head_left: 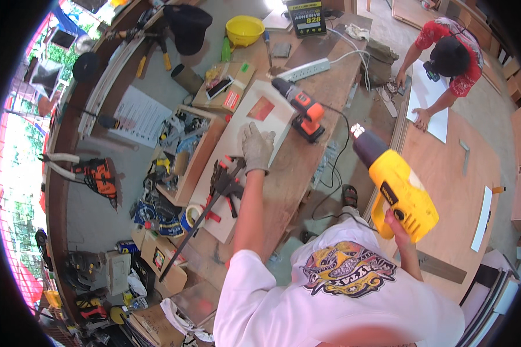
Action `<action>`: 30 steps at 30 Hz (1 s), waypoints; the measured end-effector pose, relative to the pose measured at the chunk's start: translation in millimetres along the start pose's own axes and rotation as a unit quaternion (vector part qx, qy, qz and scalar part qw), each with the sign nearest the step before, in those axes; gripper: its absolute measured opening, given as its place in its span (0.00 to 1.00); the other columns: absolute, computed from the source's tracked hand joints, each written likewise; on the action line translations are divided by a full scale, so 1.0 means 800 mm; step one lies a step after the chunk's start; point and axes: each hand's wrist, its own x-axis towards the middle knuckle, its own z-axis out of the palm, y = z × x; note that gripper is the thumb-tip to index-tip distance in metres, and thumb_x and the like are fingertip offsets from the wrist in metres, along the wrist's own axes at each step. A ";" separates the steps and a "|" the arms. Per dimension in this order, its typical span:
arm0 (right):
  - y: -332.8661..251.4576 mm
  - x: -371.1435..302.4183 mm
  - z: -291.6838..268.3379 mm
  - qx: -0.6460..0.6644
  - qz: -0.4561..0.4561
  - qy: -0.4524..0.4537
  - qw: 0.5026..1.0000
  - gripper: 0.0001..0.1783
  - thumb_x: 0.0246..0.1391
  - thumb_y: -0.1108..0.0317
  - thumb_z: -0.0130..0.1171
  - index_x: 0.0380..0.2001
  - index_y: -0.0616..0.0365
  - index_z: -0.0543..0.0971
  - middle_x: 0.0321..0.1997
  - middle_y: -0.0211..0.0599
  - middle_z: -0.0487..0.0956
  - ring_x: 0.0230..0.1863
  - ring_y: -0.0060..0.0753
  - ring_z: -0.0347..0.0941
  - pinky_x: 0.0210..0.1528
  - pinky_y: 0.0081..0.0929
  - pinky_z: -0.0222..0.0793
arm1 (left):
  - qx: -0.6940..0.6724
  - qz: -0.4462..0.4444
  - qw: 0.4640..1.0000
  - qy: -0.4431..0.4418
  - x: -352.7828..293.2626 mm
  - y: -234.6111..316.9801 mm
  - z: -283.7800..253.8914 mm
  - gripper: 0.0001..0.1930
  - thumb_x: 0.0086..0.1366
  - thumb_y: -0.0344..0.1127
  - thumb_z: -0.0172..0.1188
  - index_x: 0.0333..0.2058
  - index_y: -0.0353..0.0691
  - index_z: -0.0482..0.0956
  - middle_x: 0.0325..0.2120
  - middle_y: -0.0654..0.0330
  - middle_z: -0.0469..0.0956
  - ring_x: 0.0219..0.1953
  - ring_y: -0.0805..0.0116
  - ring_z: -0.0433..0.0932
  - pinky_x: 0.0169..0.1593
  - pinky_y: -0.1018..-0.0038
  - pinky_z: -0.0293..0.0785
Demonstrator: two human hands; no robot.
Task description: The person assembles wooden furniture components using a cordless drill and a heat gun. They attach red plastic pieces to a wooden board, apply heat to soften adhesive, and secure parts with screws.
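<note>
Right hand (399, 227): yellow heat gun (410, 191) in grasp.

Drill (308, 111) ahead-right of your left hand (257, 149); box (205, 153) walls off left; clamp (228, 186) blocks near side. You have passage over bench (288, 176), between clamp and right edge. Beyond edge, cord (348, 134) loops toward your heat gun (408, 194).

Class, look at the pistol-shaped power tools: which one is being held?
The yellow heat gun, gripped in the person's right hand; by contrast, the orange-and-black cordless drill rests on the workbench, unheld.
</note>
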 end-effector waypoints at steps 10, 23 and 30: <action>0.069 0.082 -0.127 0.353 0.233 0.039 0.905 0.28 0.56 0.69 0.66 0.59 0.56 0.68 0.49 0.38 0.76 0.48 0.34 0.74 0.52 0.28 0.71 | 0.074 -0.048 0.973 -0.215 0.133 0.017 0.071 0.44 0.62 0.58 0.61 0.69 0.41 0.57 0.69 0.49 0.58 0.70 0.47 0.56 0.68 0.49 0.55; 0.024 0.208 -0.163 -0.028 0.163 -0.259 0.951 0.31 0.54 0.71 0.69 0.60 0.55 0.70 0.54 0.36 0.77 0.52 0.31 0.74 0.55 0.29 0.70 | 0.091 -0.025 0.984 -0.150 -0.060 0.089 -0.008 0.38 0.57 0.55 0.66 0.61 0.41 0.68 0.56 0.52 0.69 0.62 0.53 0.64 0.63 0.43 0.55; 0.017 0.255 -0.140 -0.130 0.061 -0.370 0.918 0.29 0.51 0.72 0.71 0.57 0.55 0.74 0.52 0.34 0.79 0.51 0.30 0.76 0.54 0.29 0.72 | 0.189 -0.054 0.977 -0.087 -0.069 0.080 0.025 0.25 0.62 0.45 0.60 0.55 0.41 0.72 0.46 0.54 0.73 0.52 0.58 0.70 0.56 0.53 0.66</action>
